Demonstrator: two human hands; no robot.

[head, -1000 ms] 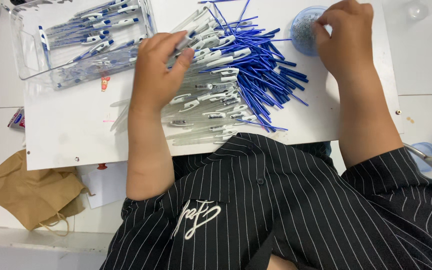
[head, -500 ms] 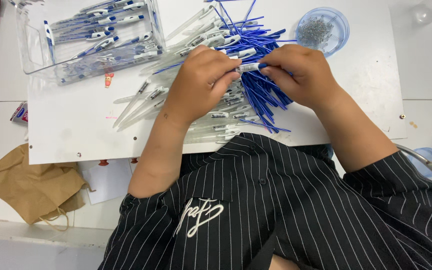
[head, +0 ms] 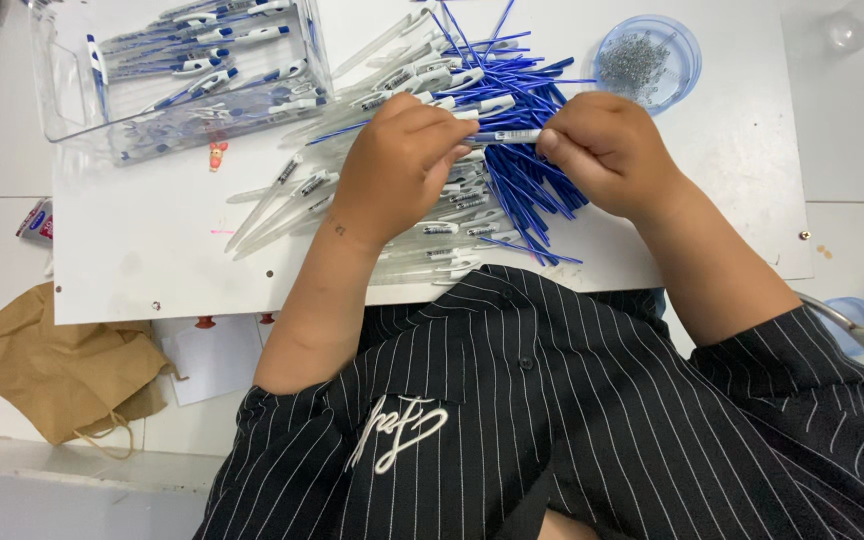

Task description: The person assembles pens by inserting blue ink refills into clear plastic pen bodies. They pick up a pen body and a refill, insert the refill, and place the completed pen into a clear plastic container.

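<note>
Pen barrel (head: 504, 136), clear with a blue refill inside, is pinched level between both hands above the white board (head: 142, 250); left hand (head: 397, 165) closes its fingertips on the nearer end, right hand (head: 607, 150) clamps the other end between thumb and fingers; just beneath the grip lies a heap of blue refills (head: 522, 180) and clear pen barrels (head: 432, 225); beyond the right hand stands a round blue dish of small springs (head: 649, 60); well left of the grip sits a clear tray of assembled pens (head: 192, 75); a crumpled brown paper bag (head: 62, 365) lies off the board.
</note>
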